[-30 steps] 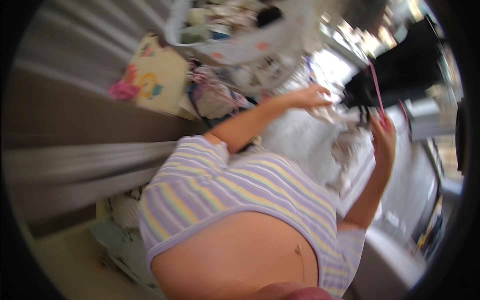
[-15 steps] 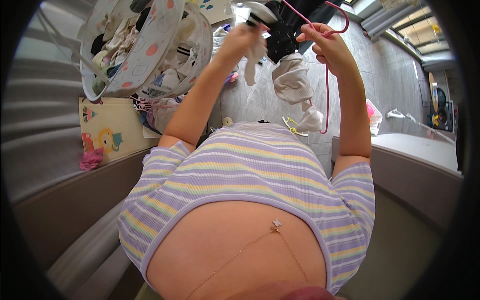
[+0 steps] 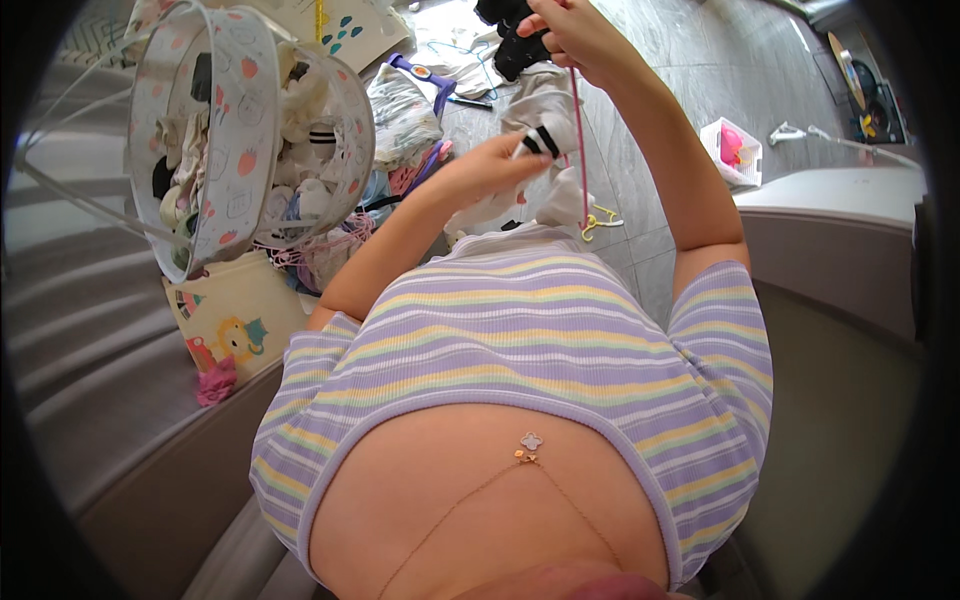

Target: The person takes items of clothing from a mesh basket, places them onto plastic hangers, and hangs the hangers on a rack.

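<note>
My right hand point(image 3: 578, 45), up at the top edge, is closed around a pink clothes hanger point(image 3: 581, 150); its hook is not visible. Bunched black cloth point(image 3: 522, 52) hangs beside those fingers. Below it, light grey-beige cloth point(image 3: 545, 98) and a white piece of cloth point(image 3: 563, 197) hang along the hanger. My left hand point(image 3: 500, 168) is lower, in front of my chest, and pinches a white sock point(image 3: 548, 138) with black stripes next to the hanger. The rest of the sock is partly hidden by my fingers.
A white strawberry-print laundry basket point(image 3: 262, 60) full of socks stands at left, above a cartoon-printed box point(image 3: 245, 300). Folded clothes point(image 3: 405, 115) and pink hangers point(image 3: 330, 240) lie nearby. A yellow hanger point(image 3: 603, 222) and a white basket point(image 3: 735, 175) are on the tiled floor.
My left hand has come down toward my chest with the striped sock, close to the hanger. My right hand has moved up and left with the hanger. The view has shifted.
</note>
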Motion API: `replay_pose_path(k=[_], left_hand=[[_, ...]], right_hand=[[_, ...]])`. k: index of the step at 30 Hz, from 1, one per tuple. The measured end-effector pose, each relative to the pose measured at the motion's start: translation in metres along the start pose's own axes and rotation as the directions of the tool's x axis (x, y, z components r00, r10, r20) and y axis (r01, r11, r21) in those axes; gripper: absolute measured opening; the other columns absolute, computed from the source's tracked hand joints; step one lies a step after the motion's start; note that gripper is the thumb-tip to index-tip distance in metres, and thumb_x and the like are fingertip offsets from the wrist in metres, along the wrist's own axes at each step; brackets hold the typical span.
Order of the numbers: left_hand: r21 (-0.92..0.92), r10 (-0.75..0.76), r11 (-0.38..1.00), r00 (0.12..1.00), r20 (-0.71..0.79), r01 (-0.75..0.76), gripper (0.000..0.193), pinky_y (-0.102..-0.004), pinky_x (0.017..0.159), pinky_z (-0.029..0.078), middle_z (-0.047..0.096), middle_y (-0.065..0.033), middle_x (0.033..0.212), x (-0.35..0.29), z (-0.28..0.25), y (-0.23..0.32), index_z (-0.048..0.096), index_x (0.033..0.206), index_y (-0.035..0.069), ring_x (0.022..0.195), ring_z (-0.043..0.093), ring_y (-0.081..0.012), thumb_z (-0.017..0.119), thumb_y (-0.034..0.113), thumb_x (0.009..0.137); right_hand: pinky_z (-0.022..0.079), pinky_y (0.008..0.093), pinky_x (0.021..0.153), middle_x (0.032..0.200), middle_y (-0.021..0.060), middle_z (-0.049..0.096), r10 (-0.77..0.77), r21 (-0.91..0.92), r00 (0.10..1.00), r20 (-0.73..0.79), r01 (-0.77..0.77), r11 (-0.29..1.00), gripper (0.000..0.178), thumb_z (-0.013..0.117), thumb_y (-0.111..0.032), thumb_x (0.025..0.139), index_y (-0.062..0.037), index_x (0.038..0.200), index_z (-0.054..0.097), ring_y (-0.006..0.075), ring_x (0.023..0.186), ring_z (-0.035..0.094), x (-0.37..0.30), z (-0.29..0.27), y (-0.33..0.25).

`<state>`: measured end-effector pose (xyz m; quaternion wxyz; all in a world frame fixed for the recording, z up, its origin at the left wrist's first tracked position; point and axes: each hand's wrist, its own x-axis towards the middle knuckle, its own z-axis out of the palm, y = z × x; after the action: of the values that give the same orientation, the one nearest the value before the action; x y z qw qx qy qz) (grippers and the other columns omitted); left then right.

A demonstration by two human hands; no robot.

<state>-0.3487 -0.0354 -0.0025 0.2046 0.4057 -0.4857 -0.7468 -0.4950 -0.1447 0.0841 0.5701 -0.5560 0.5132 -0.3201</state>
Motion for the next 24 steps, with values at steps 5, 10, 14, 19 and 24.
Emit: replay_pose_path(k=[5,10,14,19,24], left_hand=[[0.023,-0.1,0.995,0.993,-0.064,0.102,0.036,-0.0239,0.049,0.042,0.055,-0.0039,0.082,0.005,0.027,-0.014,0.053,0.102,0.003,0.064,0.051,-0.0107,0.065,0.025,0.077],[0.083,-0.237,0.966,0.965,-0.11,0.246,0.03,-0.0249,0.046,0.038,0.056,-0.0022,0.075,0.01,0.022,-0.021,0.056,0.094,0.005,0.06,0.049,-0.0096,0.068,0.022,0.071],[0.024,-0.239,0.969,0.961,-0.137,0.244,0.018,-0.0253,0.048,0.037,0.056,0.0022,0.071,0.0,-0.011,-0.037,0.06,0.082,0.009,0.06,0.05,-0.0087,0.068,0.019,0.069],[0.02,-0.275,0.96,0.954,-0.116,0.279,0.028,-0.0241,0.054,0.039,0.058,0.0015,0.078,-0.002,-0.021,-0.044,0.06,0.093,0.008,0.067,0.051,-0.0081,0.07,0.017,0.069],[0.06,-0.18,0.98,0.973,-0.143,0.19,0.031,-0.0235,0.055,0.039,0.057,0.0018,0.078,-0.007,-0.015,-0.03,0.06,0.097,0.008,0.065,0.05,-0.0076,0.071,0.021,0.071]], right_hand=[[0.033,0.0265,0.04,0.057,0.004,0.047,-0.163,-0.04,0.983,0.085,0.167,0.985,0.025,0.045,-0.019,0.085,-0.0036,0.067,0.052,0.0132,0.045,0.044,0.033,0.002,0.031],[0.035,0.034,0.052,0.061,0.0057,0.048,-0.708,-0.905,0.588,0.391,0.384,-0.181,0.017,0.058,-0.02,0.073,-0.0047,0.07,0.052,0.0203,0.053,0.05,0.064,0.001,0.059],[0.034,0.0334,0.052,0.057,0.004,0.049,-0.762,-0.891,0.49,0.423,0.376,-0.253,0.014,0.054,-0.016,0.077,-0.0041,0.07,0.053,0.0206,0.051,0.049,0.059,0.0,0.05],[0.037,0.0341,0.054,0.052,0.0053,0.048,-0.763,-0.923,0.533,0.366,0.309,-0.227,0.017,0.052,-0.015,0.079,0.0012,0.074,0.055,0.0213,0.047,0.049,0.069,0.01,0.062],[0.043,0.0348,0.056,0.053,0.0113,0.051,-0.28,-0.141,0.958,-0.067,0.268,0.953,0.026,0.044,-0.016,0.086,0.0051,0.075,0.054,0.0238,0.05,0.054,0.015,0.015,0.008]])
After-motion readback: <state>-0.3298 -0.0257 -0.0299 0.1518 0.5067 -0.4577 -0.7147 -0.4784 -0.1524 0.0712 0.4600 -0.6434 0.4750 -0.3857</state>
